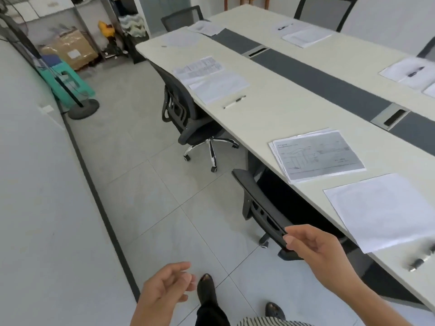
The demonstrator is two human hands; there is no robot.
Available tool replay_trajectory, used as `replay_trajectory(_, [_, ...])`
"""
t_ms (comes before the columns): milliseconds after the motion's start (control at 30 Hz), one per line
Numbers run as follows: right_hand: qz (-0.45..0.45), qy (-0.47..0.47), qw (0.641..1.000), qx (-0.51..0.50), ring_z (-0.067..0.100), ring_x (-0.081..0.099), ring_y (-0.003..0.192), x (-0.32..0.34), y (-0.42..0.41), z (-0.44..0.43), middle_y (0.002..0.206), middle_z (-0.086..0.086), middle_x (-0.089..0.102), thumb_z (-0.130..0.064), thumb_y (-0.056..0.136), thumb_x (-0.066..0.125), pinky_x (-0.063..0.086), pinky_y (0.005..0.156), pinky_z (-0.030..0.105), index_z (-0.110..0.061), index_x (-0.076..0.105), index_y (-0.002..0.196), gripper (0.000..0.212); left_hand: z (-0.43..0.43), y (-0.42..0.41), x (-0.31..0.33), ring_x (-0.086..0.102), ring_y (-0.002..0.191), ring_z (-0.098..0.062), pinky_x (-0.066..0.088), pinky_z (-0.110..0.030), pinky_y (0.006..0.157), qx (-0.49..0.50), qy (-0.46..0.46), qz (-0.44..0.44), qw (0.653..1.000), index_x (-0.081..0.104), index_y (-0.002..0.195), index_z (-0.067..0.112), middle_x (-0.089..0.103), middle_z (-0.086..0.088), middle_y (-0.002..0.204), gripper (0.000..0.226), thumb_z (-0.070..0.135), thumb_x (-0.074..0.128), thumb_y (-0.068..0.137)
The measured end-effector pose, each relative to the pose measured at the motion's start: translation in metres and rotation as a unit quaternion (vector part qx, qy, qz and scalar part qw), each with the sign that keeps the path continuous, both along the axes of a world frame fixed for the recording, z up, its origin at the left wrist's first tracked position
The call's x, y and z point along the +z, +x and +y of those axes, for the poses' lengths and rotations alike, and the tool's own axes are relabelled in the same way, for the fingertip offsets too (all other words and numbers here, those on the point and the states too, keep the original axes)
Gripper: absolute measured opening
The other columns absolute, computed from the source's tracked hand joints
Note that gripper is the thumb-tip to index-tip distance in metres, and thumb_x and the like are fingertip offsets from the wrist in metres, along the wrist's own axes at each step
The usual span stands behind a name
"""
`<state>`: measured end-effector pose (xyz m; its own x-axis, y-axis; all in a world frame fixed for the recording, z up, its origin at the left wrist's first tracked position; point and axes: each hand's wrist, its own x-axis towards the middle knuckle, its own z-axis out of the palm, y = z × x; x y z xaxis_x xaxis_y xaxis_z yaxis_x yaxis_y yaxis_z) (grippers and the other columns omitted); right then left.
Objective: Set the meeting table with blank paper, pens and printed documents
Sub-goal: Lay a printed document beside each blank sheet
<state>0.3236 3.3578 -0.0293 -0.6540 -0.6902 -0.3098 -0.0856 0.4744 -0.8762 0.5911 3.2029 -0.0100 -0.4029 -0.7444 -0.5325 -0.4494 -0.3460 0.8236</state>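
Printed document lies flat near the table's edge, with blank paper just beside it and a pen next along, all apart from both hands. The right hand hangs by a chair back, fingers loosely curled and empty; the left hand is likewise. The document's print is too blurred to read.

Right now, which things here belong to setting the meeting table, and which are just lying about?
For the job: printed document, blank sheet, pen, table.
Just lying about: cardboard box, green stool, round-based stand.
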Motion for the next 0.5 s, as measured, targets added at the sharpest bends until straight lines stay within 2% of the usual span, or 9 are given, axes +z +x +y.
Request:
replay_trajectory(133, [-0.001, 0.024, 0.997, -0.080, 0.006, 0.072, 0.080, -0.002, 0.015, -0.031, 0.083, -0.014, 0.076, -0.017, 0.087, 0.070, 0.056, 0.075, 0.024, -0.031, 0.072, 0.093, 0.015, -0.098, -0.026, 0.006, 0.073, 0.078, -0.021, 0.055, -0.034, 0.073, -0.072, -0.021, 0.015, 0.997, 0.070, 0.098, 0.010, 0.077, -0.008, 0.083, 0.017, 0.000, 0.059, 0.090])
replay_trajectory(267, [0.013, 0.039, 0.985, -0.167, 0.005, 0.071, 0.080, 0.005, 0.010, -0.045, 0.084, -0.016, 0.075, -0.021, 0.086, 0.071, 0.056, 0.076, 0.024, -0.033, 0.072, 0.094, 0.015, -0.172, -0.084, 0.011, 0.070, 0.082, -0.028, 0.052, -0.036, 0.074, -0.152, -0.050, 0.035, 0.987, 0.069, 0.097, 0.011, 0.077, -0.007, 0.082, 0.016, 0.001, 0.058, 0.091])
replay_trajectory(400, [0.005, 0.031, 0.960, -0.279, 0.004, 0.071, 0.075, 0.003, -0.002, -0.041, 0.082, -0.015, 0.076, -0.018, 0.085, 0.072, 0.056, 0.075, 0.026, -0.030, 0.072, 0.091, 0.013, -0.192, -0.160, 0.020, 0.072, 0.082, -0.016, 0.052, -0.033, 0.077, -0.266, -0.038, 0.056, 0.962, 0.069, 0.101, 0.016, 0.077, -0.005, 0.088, 0.013, 0.011, 0.064, 0.090])
replay_trajectory(500, [-0.001, 0.032, 0.947, -0.321, 0.006, 0.071, 0.076, -0.006, -0.023, -0.040, 0.082, -0.016, 0.076, -0.017, 0.085, 0.072, 0.055, 0.070, 0.018, -0.031, 0.073, 0.090, 0.015, -0.186, -0.217, 0.023, 0.072, 0.085, -0.015, 0.053, -0.031, 0.078, -0.335, -0.027, 0.059, 0.940, 0.069, 0.102, 0.018, 0.077, -0.003, 0.090, 0.028, 0.028, 0.066, 0.077])
